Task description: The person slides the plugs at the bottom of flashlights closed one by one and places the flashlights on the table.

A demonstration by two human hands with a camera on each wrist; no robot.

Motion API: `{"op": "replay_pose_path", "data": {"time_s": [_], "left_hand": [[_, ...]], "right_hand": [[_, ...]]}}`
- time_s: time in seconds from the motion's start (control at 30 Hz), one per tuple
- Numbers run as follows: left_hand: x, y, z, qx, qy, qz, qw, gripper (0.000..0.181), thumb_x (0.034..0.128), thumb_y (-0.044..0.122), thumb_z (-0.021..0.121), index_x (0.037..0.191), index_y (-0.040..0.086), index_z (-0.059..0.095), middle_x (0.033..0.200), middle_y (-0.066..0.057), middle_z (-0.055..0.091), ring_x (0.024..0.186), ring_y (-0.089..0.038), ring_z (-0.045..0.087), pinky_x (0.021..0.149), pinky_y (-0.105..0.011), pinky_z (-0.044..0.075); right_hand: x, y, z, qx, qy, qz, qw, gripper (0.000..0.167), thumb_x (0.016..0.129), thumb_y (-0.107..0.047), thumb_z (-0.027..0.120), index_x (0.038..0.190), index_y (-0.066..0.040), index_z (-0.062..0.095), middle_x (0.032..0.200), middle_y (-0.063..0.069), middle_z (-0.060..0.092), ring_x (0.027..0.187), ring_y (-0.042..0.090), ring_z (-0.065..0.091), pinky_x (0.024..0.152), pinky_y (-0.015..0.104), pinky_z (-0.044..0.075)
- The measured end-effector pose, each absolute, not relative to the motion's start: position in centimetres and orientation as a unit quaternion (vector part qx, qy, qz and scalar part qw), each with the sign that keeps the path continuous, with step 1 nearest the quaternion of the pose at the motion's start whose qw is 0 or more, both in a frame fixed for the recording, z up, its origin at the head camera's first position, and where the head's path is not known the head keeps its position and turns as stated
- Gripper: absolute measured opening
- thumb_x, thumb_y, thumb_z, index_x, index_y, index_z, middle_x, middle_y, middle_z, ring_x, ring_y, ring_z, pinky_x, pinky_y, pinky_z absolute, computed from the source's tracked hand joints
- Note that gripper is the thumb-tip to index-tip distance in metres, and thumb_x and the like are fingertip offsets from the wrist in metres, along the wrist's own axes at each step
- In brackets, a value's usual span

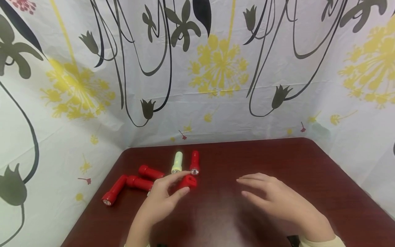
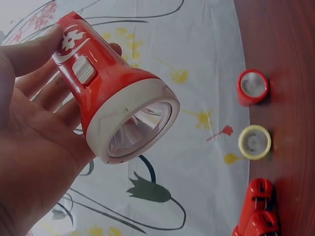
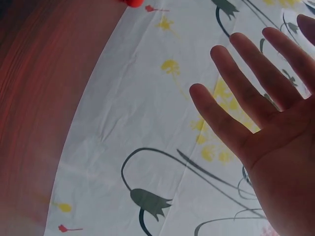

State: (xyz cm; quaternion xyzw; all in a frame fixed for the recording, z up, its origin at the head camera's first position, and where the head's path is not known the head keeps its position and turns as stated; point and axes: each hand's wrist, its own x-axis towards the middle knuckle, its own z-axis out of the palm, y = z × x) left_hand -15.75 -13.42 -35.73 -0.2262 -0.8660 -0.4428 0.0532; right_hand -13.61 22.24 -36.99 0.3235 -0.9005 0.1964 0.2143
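My left hand [image 1: 162,197] grips a red flashlight [image 2: 103,73] with a white rim around its lens. Its fingers and thumb curl round the body, near a pale slide switch. In the head view the end of this flashlight [image 1: 190,181] shows between thumb and forefinger, while the rest is hidden by the hand. To the right, my right hand [image 1: 274,195] hovers above the table with fingers extended and holds nothing. The right wrist view shows that hand [image 3: 275,128] with its fingers spread.
Beyond the left hand stand a pale yellow-green flashlight [image 1: 177,161] and a red flashlight [image 1: 195,160]. Several more red ones, such as the leftmost flashlight [image 1: 114,190], lie at the left of the dark red table [image 1: 234,161]. A patterned white cloth [image 1: 185,75] hangs around the table.
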Motion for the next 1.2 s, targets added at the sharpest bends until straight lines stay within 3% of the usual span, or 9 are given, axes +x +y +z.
{"op": "replay_pose_path", "data": {"time_s": [0.23,0.43,0.73,0.97,1.2], "left_hand": [[-15.7,-13.8,-36.0,-0.194,-0.864,-0.463,0.034,0.047,0.0921,0.018,0.083,0.135,0.031,0.070,0.123,0.003,0.076,0.113,-0.017,0.071,0.096,-0.024,0.060],[-16.0,-13.6,-36.2,-0.195,-0.858,-0.474,0.027,0.042,0.0909,0.022,0.085,0.130,0.028,0.072,0.113,0.000,0.078,0.098,-0.014,0.074,0.082,-0.022,0.062],[-17.9,-12.4,-34.9,-0.215,-0.856,-0.453,0.122,0.041,0.0879,0.015,0.088,0.125,0.026,0.076,0.110,0.004,0.079,0.086,-0.009,0.078,0.079,-0.022,0.063],[-20.5,-10.5,-33.2,-0.184,-0.872,-0.428,0.151,0.040,0.0883,0.022,0.088,0.127,0.023,0.077,0.116,-0.001,0.078,0.088,-0.020,0.076,0.070,-0.033,0.066],[-24.8,-8.1,-33.2,-0.154,-0.865,-0.447,0.167,0.036,0.0917,0.029,0.084,0.127,0.023,0.078,0.117,-0.005,0.078,0.090,-0.023,0.076,0.073,-0.038,0.067]], "right_hand": [[-13.6,22.8,-37.1,0.318,-0.903,0.194,0.213,0.040,0.095,-0.022,0.081,0.133,-0.033,0.073,0.130,-0.019,0.071,0.120,0.010,0.070,0.098,0.037,0.060],[-13.6,22.7,-37.2,0.311,-0.910,0.202,0.184,0.037,0.099,-0.027,0.077,0.135,-0.035,0.072,0.133,-0.020,0.070,0.123,0.010,0.069,0.100,0.041,0.060],[-13.7,22.5,-37.1,0.307,-0.916,0.199,0.166,0.033,0.100,-0.029,0.075,0.133,-0.032,0.073,0.132,-0.019,0.071,0.123,0.011,0.070,0.100,0.042,0.060],[-13.6,22.4,-37.1,0.305,-0.919,0.201,0.151,0.032,0.102,-0.032,0.073,0.134,-0.034,0.072,0.132,-0.020,0.070,0.123,0.011,0.069,0.101,0.042,0.059],[-13.7,22.1,-37.4,0.315,-0.919,0.195,0.137,0.030,0.103,-0.034,0.071,0.132,-0.031,0.074,0.130,-0.016,0.071,0.121,0.012,0.070,0.100,0.043,0.059]]}}
